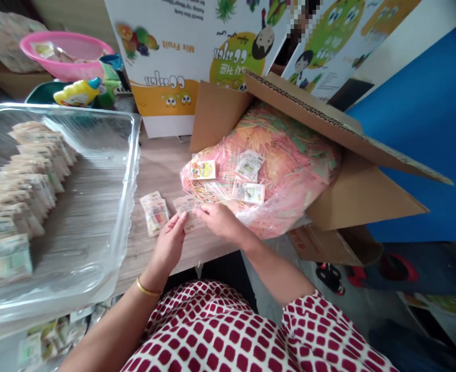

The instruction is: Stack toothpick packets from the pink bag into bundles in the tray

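Left: your left hand (168, 243) stands with fingers loosely spread, the tips against the lower edge of a strip of packets (185, 207); you cannot tell whether it grips.

Right: your right hand (222, 221) pinches the strip's right end between thumb and fingers, apparently steadying it above the bench (161, 170), near the front edge.

Beside the hands: one stack of packets (155, 214) lies just left of your left hand, seemingly placed within easy reach.

Carton: an open cardboard carton (216, 116) stands at the bench's right end, flaps folded back, apparently to expose a pink plastic bag (285, 155) of thin coloured sticks. Three loose packets (248, 190) rest on the bag.

Tray: one clear plastic tray (132, 155) sits at the bench's left end. About eleven bundles of packets (34, 160) overlap in a row, apparently so each stays separate; the exact count is uncertain.

Rest: two printed display boards (166, 51) stand beyond the bench.
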{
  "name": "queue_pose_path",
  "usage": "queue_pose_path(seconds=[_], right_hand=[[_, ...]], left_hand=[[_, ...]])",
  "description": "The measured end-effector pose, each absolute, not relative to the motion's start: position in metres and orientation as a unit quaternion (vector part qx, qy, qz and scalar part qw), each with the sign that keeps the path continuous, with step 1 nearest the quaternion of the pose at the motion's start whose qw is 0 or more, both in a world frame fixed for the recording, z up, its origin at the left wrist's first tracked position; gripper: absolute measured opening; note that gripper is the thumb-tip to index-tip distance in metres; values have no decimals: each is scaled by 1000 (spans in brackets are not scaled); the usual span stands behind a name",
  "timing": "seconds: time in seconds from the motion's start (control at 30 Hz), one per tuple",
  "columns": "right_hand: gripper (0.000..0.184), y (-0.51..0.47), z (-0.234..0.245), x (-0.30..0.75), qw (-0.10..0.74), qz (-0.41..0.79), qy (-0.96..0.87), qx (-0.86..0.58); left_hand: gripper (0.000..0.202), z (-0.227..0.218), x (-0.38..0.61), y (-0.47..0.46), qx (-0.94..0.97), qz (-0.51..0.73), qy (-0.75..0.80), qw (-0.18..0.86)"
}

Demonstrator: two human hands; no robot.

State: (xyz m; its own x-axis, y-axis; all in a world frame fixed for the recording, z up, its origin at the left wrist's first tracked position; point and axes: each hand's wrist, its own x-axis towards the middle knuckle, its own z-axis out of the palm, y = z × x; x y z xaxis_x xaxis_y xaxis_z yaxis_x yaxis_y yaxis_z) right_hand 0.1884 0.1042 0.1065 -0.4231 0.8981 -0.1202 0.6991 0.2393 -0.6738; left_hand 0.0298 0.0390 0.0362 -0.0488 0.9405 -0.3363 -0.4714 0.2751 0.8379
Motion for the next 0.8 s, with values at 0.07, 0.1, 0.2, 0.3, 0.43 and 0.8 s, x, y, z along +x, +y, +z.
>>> queue_pose_path(seconds=[0.07, 0.1, 0.2, 0.3, 0.43, 0.8], right_hand=[[34, 107, 98, 176, 64, 297, -797, -522], [30, 112, 96, 176, 37, 254, -799, -543], [30, 130, 91, 185, -18, 133, -785, -605], [29, 143, 85, 187, -44, 99, -792, -601], [30, 152, 72, 162, -49, 53, -799, -598], [36, 172, 60, 131, -113, -25, -807, -578]], left_hand=[[39, 29, 23, 37, 210, 554, 485, 643], [39, 26, 19, 35, 195, 563, 490, 636], [41, 22, 8, 27, 176, 592, 500, 607], [44, 23, 3, 23, 182, 584, 524, 592], [46, 20, 5, 22, 192, 555, 546, 597], [45, 14, 3, 21, 202, 541, 540, 612]])
